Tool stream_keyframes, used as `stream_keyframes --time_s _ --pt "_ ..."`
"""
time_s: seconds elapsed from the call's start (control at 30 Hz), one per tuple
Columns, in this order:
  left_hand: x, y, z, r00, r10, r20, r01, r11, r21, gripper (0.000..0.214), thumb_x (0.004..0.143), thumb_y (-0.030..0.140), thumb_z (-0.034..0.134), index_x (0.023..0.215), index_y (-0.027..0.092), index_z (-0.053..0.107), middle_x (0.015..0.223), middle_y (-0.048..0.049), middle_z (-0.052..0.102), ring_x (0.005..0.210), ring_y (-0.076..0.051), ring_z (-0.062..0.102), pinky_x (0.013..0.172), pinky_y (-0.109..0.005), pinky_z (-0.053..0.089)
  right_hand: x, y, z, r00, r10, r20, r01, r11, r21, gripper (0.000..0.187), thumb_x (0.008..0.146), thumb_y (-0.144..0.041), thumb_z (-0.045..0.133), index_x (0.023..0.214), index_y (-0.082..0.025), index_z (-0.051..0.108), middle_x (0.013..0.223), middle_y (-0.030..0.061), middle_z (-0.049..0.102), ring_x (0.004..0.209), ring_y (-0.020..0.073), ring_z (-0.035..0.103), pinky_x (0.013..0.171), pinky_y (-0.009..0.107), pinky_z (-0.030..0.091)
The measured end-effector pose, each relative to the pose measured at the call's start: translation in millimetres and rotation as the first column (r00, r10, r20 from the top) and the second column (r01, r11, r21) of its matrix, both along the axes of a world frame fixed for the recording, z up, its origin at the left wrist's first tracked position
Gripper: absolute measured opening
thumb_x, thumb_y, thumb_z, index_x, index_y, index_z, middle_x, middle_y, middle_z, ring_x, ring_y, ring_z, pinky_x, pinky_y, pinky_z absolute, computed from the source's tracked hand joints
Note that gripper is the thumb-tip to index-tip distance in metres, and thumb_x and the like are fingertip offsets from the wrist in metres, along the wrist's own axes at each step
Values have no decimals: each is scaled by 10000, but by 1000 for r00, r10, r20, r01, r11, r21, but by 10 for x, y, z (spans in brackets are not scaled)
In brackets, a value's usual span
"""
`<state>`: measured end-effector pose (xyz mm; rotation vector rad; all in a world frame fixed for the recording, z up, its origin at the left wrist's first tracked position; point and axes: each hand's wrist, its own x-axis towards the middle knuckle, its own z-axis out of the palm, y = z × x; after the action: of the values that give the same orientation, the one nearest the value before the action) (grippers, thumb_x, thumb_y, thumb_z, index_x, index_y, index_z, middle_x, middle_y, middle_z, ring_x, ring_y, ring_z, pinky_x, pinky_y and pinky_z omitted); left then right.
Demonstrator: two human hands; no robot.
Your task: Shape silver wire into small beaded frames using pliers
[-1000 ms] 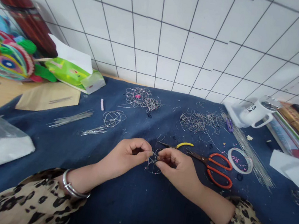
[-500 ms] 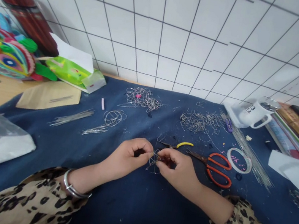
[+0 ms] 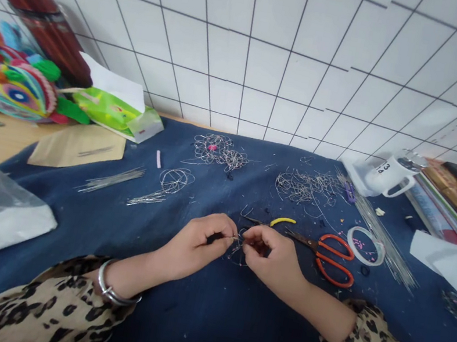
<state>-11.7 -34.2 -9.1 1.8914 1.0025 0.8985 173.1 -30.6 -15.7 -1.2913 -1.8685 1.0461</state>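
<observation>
Head camera: from where I'm standing, the left hand (image 3: 197, 248) and right hand (image 3: 277, 267) nearly meet over the blue-clothed bench (image 3: 193, 321), a small bent-wire piece (image 3: 237, 250) between them. Each grip pinches its side of the wire, thumb against forefinger. Just beyond lies a yellow-handled tool (image 3: 283, 221); orange-handled scissors (image 3: 319, 247) lie near the right hand.

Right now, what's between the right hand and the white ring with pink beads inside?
Scissors, seen in the head view: blades toward the right hand, red-orange handles by the white ring.
</observation>
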Motion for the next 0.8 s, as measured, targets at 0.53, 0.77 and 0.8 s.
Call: stream_keyframes --time_s 0.53,0.77,0.8 --pt "21 -53 -30 993 52 -110 -35 988 151 174 751 9 443 700 158 516 845 -43 572 828 -140 547 745 -260 440 13 -16 9 1000 3 -18 -2 999 37 174 709 -142 533 872 -193 568 721 -11 616 609 101 574 588 209 461" --pt "25 -91 -39 968 123 -220 -70 970 235 165 729 20 434 654 163 463 781 -26 549 756 -136 538 681 -249 445 -14 -23 -23 1000 0 -6 1 995 102 189 712 -128 530 883 -194 578 722 -24 619 610 88 576 595 194 456" --pt "23 -93 -39 961 126 -246 -65 968 243 160 730 26 433 656 164 465 783 -27 551 750 -137 537 678 -252 446 -19 -24 -27 1000 1 2 -1 994 110 189 712 -127 531 882 -195 579 720 -25 620 610 88 576 594 192 455"
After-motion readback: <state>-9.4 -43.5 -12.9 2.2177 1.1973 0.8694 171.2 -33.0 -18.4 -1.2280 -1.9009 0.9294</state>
